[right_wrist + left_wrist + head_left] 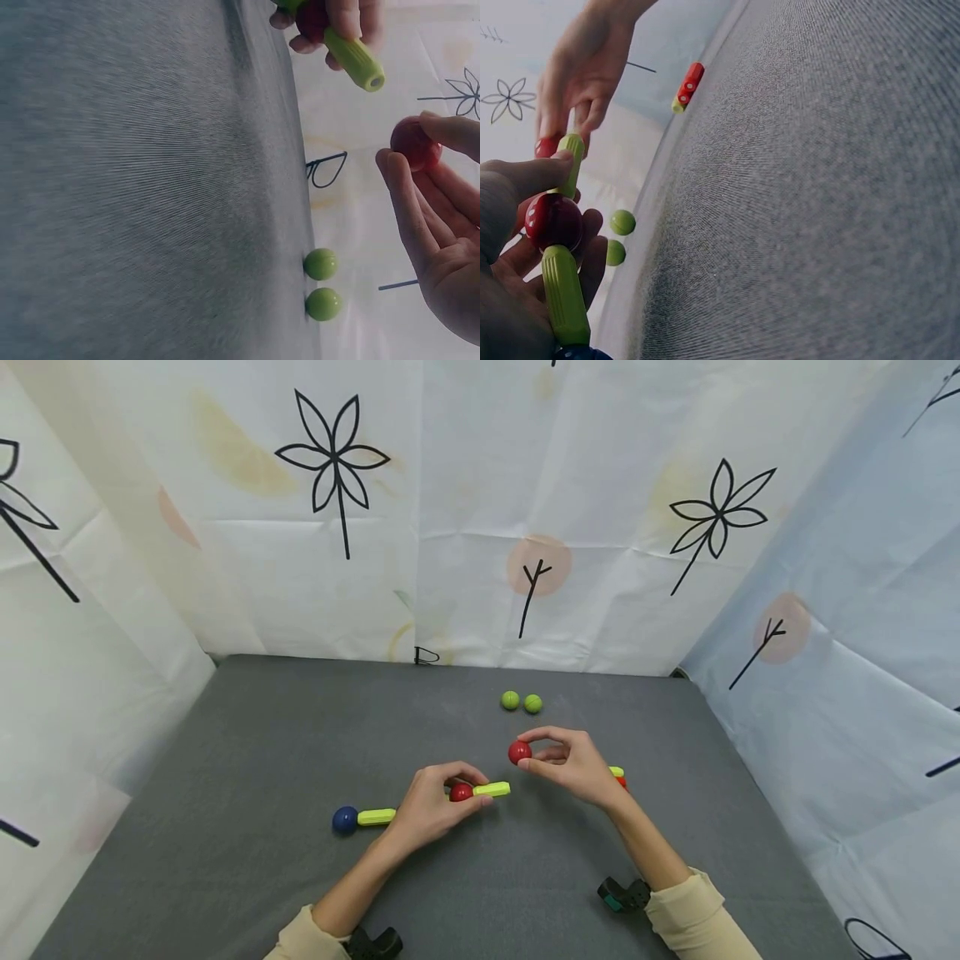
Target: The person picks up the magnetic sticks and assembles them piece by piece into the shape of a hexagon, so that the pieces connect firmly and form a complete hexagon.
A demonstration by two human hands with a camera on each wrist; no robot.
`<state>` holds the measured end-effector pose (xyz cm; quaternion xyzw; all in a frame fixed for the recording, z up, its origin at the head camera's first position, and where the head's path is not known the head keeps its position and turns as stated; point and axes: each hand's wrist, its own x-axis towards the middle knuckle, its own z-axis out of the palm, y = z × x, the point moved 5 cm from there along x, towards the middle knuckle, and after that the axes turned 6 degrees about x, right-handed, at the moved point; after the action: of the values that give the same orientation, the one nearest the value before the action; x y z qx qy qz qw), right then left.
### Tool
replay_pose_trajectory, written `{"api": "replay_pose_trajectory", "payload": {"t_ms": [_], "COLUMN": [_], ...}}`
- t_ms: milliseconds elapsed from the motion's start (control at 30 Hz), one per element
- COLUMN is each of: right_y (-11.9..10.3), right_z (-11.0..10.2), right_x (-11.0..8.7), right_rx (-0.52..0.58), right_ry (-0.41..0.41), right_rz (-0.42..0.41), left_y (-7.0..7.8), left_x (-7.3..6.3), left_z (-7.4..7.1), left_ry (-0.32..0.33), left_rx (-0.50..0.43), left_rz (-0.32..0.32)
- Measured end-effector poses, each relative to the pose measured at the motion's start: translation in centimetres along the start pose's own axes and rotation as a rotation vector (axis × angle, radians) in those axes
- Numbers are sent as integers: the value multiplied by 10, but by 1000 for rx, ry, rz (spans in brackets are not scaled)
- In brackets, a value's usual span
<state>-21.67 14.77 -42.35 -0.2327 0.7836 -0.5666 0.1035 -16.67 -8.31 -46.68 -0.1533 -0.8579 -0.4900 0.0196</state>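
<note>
My left hand point(431, 806) holds a toy chain of balls and rods, its fingers and thumb about the middle red ball point(461, 792) and a yellow-green rod point(492, 789). Another yellow-green rod point(377, 817) runs from that ball to a dark blue ball point(345, 821) at the chain's left end. To the right, my right hand point(573, 764) pinches a loose red ball point(417, 142) between thumb and fingertips. In the right wrist view, this ball is apart from the free rod end point(364, 69), which has a small grey centre.
Two green balls point(510, 700) lie side by side toward the back of the grey table point(285, 735). Red pieces point(691, 81) with a yellow-green piece point(678, 106) lie to the right, partly behind my right wrist in the head view. Patterned white cloth point(480, 602) hangs around the table.
</note>
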Motion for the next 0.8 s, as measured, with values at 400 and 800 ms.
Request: {"api": "replay_pose_trajectory", "payload": {"t_ms": [400, 800], "right_y": [8, 4], "right_z": [11, 17], "right_x": [-22, -24], "right_rx": [20, 52], "right_ry": [-144, -137], "right_rz": [-8, -15], "left_y": [1, 2], "left_x": [0, 0], "left_z": [0, 1], "left_ry": [-4, 11], "left_rx": [2, 17], "left_rz": [0, 15]}}
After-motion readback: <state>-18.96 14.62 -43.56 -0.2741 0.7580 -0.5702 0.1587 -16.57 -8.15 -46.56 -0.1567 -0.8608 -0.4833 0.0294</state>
